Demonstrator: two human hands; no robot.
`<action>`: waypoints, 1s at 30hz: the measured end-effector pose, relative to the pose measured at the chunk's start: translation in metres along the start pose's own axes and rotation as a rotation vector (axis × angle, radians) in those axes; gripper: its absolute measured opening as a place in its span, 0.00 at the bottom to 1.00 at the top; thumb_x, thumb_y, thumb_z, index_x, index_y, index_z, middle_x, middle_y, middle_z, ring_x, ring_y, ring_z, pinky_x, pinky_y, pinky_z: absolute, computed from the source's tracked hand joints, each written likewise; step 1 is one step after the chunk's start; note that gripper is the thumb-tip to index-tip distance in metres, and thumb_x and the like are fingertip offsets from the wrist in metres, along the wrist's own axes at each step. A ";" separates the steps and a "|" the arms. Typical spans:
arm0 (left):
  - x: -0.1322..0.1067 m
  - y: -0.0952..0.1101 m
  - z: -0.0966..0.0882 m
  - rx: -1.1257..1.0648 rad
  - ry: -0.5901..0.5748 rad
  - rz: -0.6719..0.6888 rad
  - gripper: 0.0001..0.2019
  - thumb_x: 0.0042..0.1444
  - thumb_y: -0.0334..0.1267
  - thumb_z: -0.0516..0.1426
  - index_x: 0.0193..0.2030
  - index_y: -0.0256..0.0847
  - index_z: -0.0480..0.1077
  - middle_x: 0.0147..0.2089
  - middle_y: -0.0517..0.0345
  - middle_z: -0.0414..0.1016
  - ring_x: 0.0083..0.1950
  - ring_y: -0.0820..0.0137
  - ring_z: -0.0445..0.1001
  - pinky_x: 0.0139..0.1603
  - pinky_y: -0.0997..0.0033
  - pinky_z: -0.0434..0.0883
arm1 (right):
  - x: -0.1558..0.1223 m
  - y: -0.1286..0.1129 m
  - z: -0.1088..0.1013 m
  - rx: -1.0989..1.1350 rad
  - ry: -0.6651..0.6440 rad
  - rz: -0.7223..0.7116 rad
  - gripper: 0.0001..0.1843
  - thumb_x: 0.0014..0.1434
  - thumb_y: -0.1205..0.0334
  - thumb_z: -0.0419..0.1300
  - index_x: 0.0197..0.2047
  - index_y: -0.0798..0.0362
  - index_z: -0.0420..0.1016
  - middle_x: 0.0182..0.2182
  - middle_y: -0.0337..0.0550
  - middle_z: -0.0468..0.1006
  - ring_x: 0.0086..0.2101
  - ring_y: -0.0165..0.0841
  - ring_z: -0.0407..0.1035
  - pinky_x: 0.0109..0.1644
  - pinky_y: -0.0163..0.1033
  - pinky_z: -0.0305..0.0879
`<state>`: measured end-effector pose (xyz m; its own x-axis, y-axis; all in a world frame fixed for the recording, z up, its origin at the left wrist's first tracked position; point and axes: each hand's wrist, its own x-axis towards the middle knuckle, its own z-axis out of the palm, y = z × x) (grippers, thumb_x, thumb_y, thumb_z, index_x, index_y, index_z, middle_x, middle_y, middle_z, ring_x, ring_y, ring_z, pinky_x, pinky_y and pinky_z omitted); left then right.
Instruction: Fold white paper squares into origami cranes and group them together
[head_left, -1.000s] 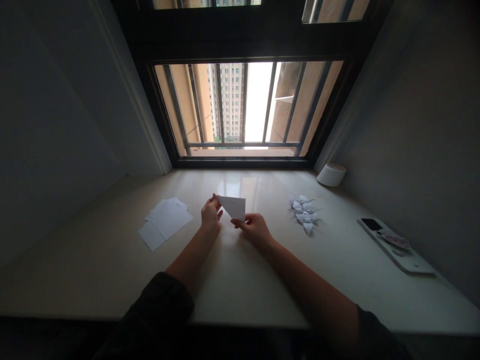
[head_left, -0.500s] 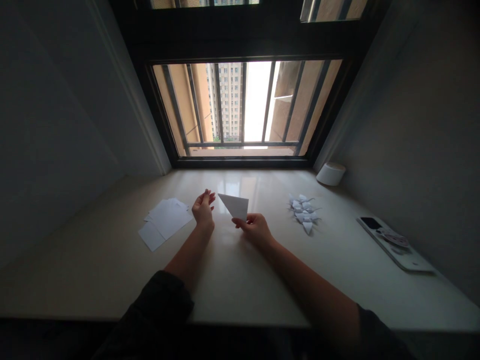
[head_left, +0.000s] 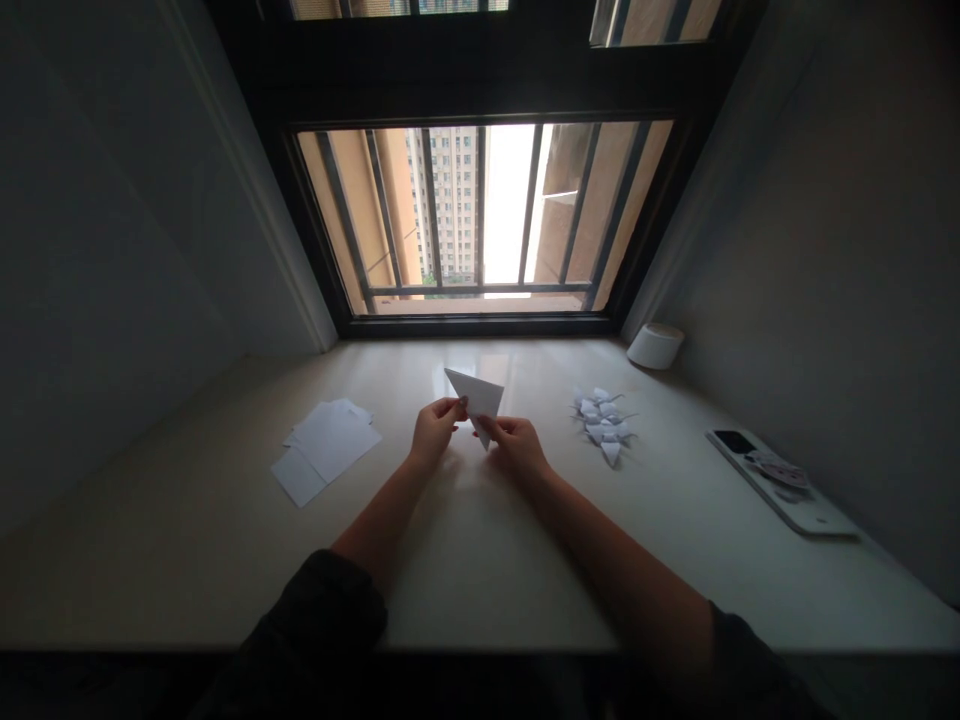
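Open strip of desk (head_left: pixel 480 580) between the loose sheets (head_left: pixel 345 445) and the left hand (head_left: pixel 435 430); a hand could pass there. Narrower lane between the right hand (head_left: pixel 519 443) and the cluster of small folded pieces (head_left: pixel 604 425), whose thin points jut sideways into it. Wider lane between cluster and phone (head_left: pixel 787 490). Far strip runs behind the folded paper (head_left: pixel 484 392) to the window frame (head_left: pixel 480 326); white round object (head_left: pixel 656 347) blocks its right corner. Forearms bar low crossing in front; wedge between them open.

Backlit by the window (head_left: pixel 501 215), washed white near its centre; dim on both sides of it, glare-streaked just below, softened and stretched farthest away.
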<state>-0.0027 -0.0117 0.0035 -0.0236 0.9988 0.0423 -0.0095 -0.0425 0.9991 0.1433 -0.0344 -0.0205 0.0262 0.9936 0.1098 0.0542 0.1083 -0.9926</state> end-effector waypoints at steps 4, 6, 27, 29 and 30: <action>0.003 -0.002 -0.002 0.030 0.035 -0.003 0.20 0.42 0.55 0.61 0.30 0.38 0.75 0.29 0.50 0.76 0.36 0.62 0.74 0.35 0.67 0.65 | 0.003 -0.007 -0.005 0.096 0.102 -0.049 0.23 0.48 0.43 0.61 0.36 0.55 0.80 0.30 0.46 0.80 0.29 0.35 0.70 0.37 0.40 0.64; 0.003 -0.004 -0.003 0.070 -0.002 -0.005 0.20 0.45 0.55 0.60 0.32 0.37 0.75 0.31 0.49 0.77 0.37 0.62 0.74 0.36 0.67 0.66 | 0.005 -0.007 -0.008 0.137 0.136 -0.047 0.23 0.46 0.45 0.63 0.36 0.55 0.80 0.30 0.47 0.80 0.30 0.35 0.71 0.37 0.40 0.65; -0.006 0.015 -0.009 0.784 0.087 0.756 0.12 0.51 0.44 0.61 0.43 0.48 0.73 0.46 0.56 0.78 0.49 0.61 0.73 0.55 0.59 0.61 | 0.016 -0.001 -0.021 0.269 0.221 0.073 0.18 0.36 0.48 0.69 0.26 0.54 0.80 0.21 0.41 0.76 0.23 0.29 0.64 0.28 0.35 0.58; -0.007 0.014 -0.008 0.753 0.088 0.748 0.12 0.50 0.44 0.61 0.42 0.48 0.73 0.46 0.56 0.78 0.50 0.61 0.73 0.56 0.58 0.60 | 0.015 -0.004 -0.021 0.297 0.234 0.082 0.18 0.36 0.48 0.70 0.26 0.54 0.80 0.21 0.40 0.76 0.23 0.29 0.65 0.28 0.36 0.58; -0.008 0.014 -0.007 0.734 0.091 0.736 0.11 0.50 0.44 0.62 0.41 0.48 0.73 0.45 0.56 0.78 0.50 0.61 0.73 0.56 0.58 0.60 | 0.014 -0.006 -0.020 0.315 0.237 0.083 0.18 0.35 0.49 0.70 0.26 0.54 0.80 0.21 0.40 0.76 0.24 0.30 0.65 0.29 0.36 0.59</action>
<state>-0.0099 -0.0202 0.0172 0.1471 0.7250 0.6729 0.6468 -0.5852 0.4891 0.1638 -0.0217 -0.0118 0.2488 0.9686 0.0012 -0.2657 0.0694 -0.9615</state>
